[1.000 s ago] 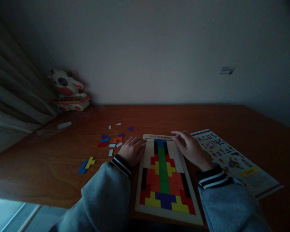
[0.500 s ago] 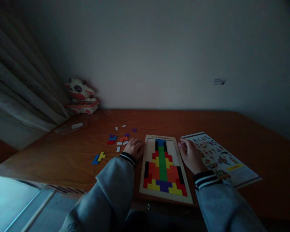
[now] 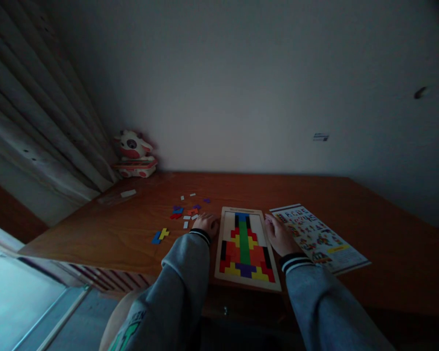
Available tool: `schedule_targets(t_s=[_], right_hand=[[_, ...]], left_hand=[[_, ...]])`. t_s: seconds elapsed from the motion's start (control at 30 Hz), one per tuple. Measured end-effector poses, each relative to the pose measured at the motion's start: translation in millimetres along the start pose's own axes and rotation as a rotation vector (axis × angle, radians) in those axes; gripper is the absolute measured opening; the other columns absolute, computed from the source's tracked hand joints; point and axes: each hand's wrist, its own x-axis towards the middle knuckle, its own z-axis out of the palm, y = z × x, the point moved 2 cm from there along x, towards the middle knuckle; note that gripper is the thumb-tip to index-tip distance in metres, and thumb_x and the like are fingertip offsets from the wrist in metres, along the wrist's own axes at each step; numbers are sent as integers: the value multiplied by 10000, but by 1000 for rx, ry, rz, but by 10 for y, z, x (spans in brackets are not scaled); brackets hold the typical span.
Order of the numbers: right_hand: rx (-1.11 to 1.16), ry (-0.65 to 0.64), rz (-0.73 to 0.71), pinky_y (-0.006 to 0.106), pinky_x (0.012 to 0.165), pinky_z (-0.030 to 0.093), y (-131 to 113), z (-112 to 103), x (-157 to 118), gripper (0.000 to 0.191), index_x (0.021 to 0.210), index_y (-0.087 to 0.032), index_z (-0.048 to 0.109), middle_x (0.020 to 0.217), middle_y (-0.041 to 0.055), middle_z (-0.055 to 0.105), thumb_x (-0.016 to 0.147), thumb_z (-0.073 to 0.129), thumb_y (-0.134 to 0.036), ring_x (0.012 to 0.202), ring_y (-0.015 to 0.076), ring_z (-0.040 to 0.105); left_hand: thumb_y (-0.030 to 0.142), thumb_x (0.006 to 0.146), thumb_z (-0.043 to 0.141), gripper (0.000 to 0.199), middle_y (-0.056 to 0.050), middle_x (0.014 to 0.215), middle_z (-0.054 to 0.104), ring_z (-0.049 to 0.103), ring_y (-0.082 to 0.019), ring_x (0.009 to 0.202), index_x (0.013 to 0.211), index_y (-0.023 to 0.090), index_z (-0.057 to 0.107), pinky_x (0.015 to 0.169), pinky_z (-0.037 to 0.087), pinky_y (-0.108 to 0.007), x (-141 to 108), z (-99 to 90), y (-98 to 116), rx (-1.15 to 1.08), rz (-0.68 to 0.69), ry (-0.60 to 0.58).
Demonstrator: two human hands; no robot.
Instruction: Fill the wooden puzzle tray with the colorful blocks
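A wooden puzzle tray [image 3: 223,222] lies on the brown table, holding a symmetric pattern of coloured blocks around a long green strip [image 3: 244,243]. My left hand [image 3: 207,224] rests on the table at the tray's left edge, its fingers bent; whether anything is under them is hidden. At the right edge lies my right hand [image 3: 279,235], fingers curled together, partly over the printed pattern sheet [image 3: 325,239]. What its fingers hold, if anything, is too dark to make out. Left of my left hand are loose orange [image 3: 192,211], red, blue, purple and white pieces.
A yellow piece [image 3: 164,233] and a blue piece [image 3: 156,238] touch near the table's left front. A cow figure [image 3: 134,153] stands at the back left beside a curtain [image 3: 40,122]. Clear plastic with a white label [image 3: 128,193] lies in front of it.
The camera view has shifted, so the table and tray appear slightly smaller and moved. Both hands remain at the tray's sides, with no piece visibly moved.
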Motion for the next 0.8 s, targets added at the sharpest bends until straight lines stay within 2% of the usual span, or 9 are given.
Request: schedule_targets(t_s=[0.17,0.37,0.57,0.7,0.8], right_hand=[[16,-6,15,476,1034,468,-51,-18,-22,405,1195,-203,611,1224,138,686,957,381,-437,1158,269,636],[58,3,91,469,913,554,-24,-68,-22,465,1257,-172,568,1111,161,733,977,338,-464,1024,271,712],[85,-65,87,442,978,519,-75,-82,-40,444,1212,-183,593,1219,146,694,957,405,-494,1130,262,664],[43,-153,26,411,894,550,-242,-249,-38,407,1244,-206,564,1153,118,718,961,423,-462,1026,242,700],[-71,-111,-14,420,852,549,-341,-422,-6,352,1172,-244,597,1109,92,726,965,430,-474,965,248,708]], left_hand=[[103,809,564,213,-72,920,744,684,-238,904,936,187,712,873,540,-383,-14,-5,-23,-26,0,42],[103,884,485,221,-45,883,738,688,-189,850,946,191,679,818,551,-321,-61,-59,-73,-82,5,142],[150,930,440,240,-64,899,719,681,-186,864,1015,176,663,806,548,-312,-32,-60,-58,-101,-4,161],[227,935,474,227,-67,904,719,680,-203,848,1023,188,680,816,544,-340,48,-195,112,-63,123,75],[224,939,476,244,-77,999,722,678,-208,899,1090,185,663,822,542,-347,45,-400,249,-20,243,39]])
